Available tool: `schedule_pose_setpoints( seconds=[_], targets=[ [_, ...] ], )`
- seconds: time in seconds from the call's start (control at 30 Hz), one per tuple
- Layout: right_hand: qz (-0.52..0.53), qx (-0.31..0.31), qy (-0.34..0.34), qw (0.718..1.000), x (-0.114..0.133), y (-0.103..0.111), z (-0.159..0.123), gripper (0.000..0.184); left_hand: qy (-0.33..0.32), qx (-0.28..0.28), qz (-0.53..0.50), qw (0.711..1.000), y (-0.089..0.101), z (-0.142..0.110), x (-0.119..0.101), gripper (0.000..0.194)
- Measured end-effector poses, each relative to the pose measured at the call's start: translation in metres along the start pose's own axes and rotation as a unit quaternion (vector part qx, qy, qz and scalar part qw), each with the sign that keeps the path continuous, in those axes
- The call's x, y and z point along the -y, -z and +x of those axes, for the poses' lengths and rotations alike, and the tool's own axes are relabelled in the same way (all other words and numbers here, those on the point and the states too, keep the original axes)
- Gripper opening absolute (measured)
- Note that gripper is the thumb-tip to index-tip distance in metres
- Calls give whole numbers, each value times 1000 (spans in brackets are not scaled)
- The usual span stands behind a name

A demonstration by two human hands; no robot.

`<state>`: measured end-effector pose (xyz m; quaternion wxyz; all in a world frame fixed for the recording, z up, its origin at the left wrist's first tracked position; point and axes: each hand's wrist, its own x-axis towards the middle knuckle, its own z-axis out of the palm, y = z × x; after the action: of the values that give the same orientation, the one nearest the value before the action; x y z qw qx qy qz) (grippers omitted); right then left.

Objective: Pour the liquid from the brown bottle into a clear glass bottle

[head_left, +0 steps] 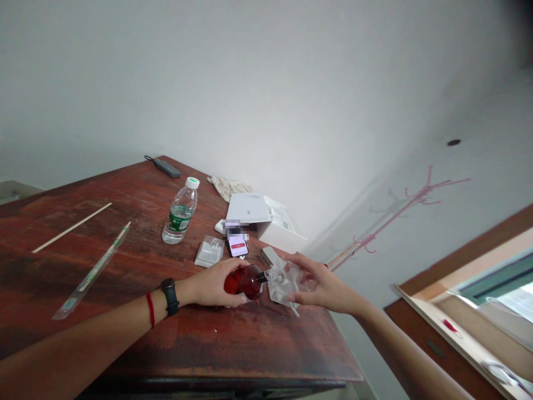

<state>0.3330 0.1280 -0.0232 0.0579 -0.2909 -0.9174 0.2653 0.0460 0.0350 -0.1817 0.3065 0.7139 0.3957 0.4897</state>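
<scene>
Clasping a red bottle [245,281] in left hand [213,283], plastic wrap [283,283] in right hand [322,286]

On wooden table [175,339]: water bottle [179,214] left of box [266,219], smartphone [237,245] before box. Glass bottle [245,281] in left hand [214,283], plastic bag [287,280] in right hand [322,286].
</scene>
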Motion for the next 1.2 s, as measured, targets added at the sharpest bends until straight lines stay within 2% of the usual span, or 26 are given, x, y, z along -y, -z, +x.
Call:
schedule_pose_setpoints(
  seconds=[0.13, 0.5, 1.2],
  targets=[
    [-1, -1, -11, 1000, -1, 0, -1, 83, 9, 0, 2, 1000, 0, 0, 2, 75],
    [-10, 1, -28, 1000, 5, -1, -1, 85, -1, 5, -2, 1000, 2, 1, 0, 71],
    [-32, 5, -19, 999, 10, 3, -1, 83, 3, 2, 22, 1000, 2, 0, 1, 77]
  ],
)
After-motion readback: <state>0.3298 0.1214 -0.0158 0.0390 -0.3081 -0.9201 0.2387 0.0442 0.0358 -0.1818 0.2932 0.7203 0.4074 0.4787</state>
